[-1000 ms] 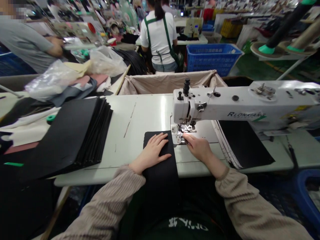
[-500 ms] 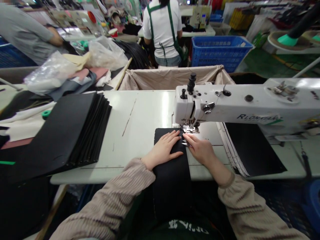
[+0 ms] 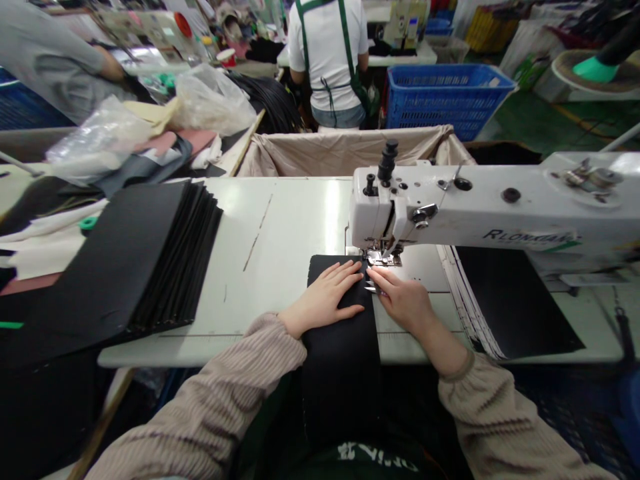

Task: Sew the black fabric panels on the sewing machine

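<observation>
A black panel (image 3: 345, 360) lies over the table's front edge, its far edge close to the presser foot (image 3: 384, 258) of a white sewing machine (image 3: 450, 207). My left hand (image 3: 327, 297) rests flat on the panel, its fingers spread toward the foot. At the panel's right edge is my right hand (image 3: 403, 300), its fingers curled around small metal snips (image 3: 373, 289) whose blades point left. The right fingertips touch the panel's edge just in front of the foot.
Black panels are stacked on the left (image 3: 145, 260); another stack with pale edges (image 3: 515, 300) lies under the machine arm. Behind the table stand a cloth-lined bin (image 3: 345, 155) and a blue crate (image 3: 445, 100). A person in a white shirt (image 3: 327, 53) is beyond, another at far left.
The view has shifted slightly, so the machine appears a little farther right. Both hands hold nearly the same positions at the panel.
</observation>
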Tool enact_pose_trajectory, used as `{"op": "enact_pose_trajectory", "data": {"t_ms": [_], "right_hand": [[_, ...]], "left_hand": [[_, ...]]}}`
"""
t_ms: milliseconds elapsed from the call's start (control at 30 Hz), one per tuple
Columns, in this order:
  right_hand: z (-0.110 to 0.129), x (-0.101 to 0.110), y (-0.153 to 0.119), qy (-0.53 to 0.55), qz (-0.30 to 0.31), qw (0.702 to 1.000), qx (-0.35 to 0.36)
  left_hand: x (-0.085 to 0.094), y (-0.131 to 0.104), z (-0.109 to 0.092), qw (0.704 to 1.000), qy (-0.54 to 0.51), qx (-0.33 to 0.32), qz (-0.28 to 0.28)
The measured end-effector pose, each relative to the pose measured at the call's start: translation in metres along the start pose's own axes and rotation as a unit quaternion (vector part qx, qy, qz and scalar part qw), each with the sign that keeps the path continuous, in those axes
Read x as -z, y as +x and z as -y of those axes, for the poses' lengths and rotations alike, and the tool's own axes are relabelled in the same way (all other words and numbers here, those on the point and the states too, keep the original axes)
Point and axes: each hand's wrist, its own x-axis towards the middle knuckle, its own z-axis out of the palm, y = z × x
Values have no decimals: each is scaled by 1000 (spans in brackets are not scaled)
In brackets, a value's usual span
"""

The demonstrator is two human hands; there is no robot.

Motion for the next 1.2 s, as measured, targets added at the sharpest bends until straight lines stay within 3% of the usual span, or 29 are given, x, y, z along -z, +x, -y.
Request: {"op": "enact_pose_trajectory", "data": {"t_ms": [333,1200], "right_hand": [[0,-1,-1,-2,-14,1000,6],[0,-1,-1,-25,-11,1000,-1]], "left_hand": [[0,-3,-4,999,45,21,4],[0,3,0,999,28,19,-4]]}}
